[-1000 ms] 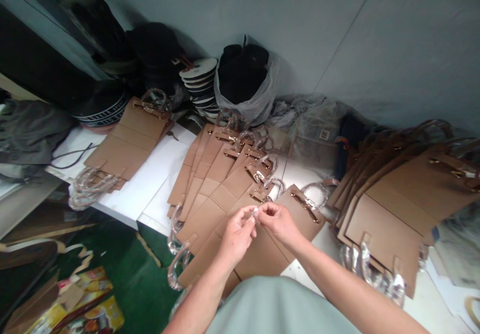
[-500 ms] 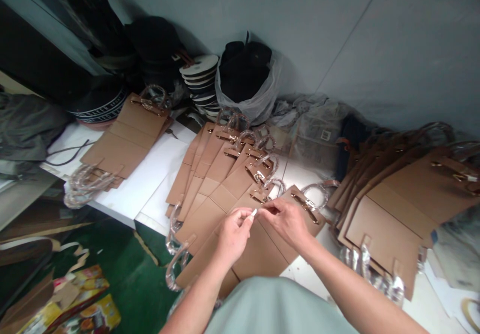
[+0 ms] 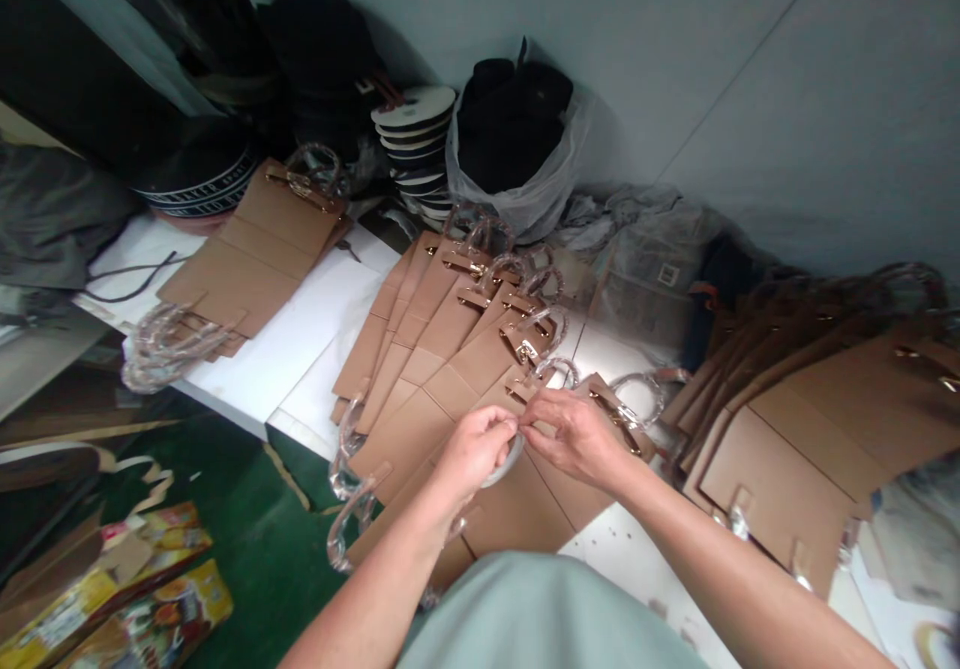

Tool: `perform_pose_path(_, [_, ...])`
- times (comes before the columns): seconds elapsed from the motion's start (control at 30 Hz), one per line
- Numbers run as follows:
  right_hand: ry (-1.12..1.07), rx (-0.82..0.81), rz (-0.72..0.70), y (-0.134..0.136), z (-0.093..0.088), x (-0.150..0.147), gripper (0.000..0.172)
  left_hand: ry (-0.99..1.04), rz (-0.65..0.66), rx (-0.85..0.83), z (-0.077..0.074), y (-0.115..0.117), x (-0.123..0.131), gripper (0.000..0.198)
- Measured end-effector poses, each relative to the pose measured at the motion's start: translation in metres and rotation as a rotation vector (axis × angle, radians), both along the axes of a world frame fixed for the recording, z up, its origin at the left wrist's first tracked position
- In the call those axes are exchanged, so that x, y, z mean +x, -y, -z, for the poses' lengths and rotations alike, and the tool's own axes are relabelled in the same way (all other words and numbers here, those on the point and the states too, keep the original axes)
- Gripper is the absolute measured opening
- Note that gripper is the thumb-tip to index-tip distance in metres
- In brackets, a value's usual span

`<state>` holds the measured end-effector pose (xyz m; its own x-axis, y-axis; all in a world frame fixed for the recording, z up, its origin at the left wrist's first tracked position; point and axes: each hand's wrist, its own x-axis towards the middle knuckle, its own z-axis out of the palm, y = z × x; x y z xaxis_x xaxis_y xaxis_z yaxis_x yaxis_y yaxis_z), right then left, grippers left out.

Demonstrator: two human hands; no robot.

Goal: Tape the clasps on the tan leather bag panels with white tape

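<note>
The person's left hand (image 3: 480,449) grasps a pale curved strip (image 3: 508,466) between thumb and fingers, and the strip bows out below the fingertips. The right hand (image 3: 566,434) meets it there, fingers bent and thumb drawn in; whether it also pinches the strip cannot be told. Both hands are above the middle fan of brown bag pieces (image 3: 442,369), which overlap on a white table (image 3: 247,384), with wrapped handles and gold-coloured metal fittings along their upper ends.

A smaller brown stack (image 3: 244,259) lies to the left, its handles hanging past the table's front edge. On the right, another brown pile (image 3: 795,449) leans in a slanting heap. Behind the middle fan stand stacked spools (image 3: 412,119), just beside a clear plastic bag (image 3: 510,211) holding something black. Yellow packets (image 3: 180,609) lie at lower left, near the green floor (image 3: 262,539).
</note>
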<state>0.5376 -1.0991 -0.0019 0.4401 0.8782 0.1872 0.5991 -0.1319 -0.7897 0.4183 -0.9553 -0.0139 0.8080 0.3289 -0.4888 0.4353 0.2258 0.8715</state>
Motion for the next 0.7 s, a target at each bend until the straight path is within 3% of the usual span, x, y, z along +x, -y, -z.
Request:
perform_pose_path(0.1, [-0.275, 0.04, 0.157, -0.006, 0.014, 0.016, 0.013, -0.075, -0.129, -0.29, 0.018, -0.006, 0.007, 0.023])
perform_pose_path(0.2, [-0.609, 0.055, 0.443, -0.018, 0.038, 0.041, 0.027, -0.054, -0.163, -0.313, 0.031, -0.012, 0.007, 0.029])
perform_pose_path(0.3, [-0.789, 0.023, 0.567, -0.036, 0.062, 0.061, 0.038, -0.055, -0.155, -0.345, 0.039, -0.016, 0.002, 0.034])
perform_pose_path(0.5, [-0.789, -0.014, 0.658, -0.059, 0.093, 0.066, 0.038, -0.079, -0.161, -0.364, 0.047, -0.017, -0.002, 0.036])
perform_pose_path(0.7, [-0.712, -0.038, 0.699, -0.061, 0.102, 0.066, 0.034, -0.082, -0.149, -0.377, 0.049, -0.021, -0.002, 0.035])
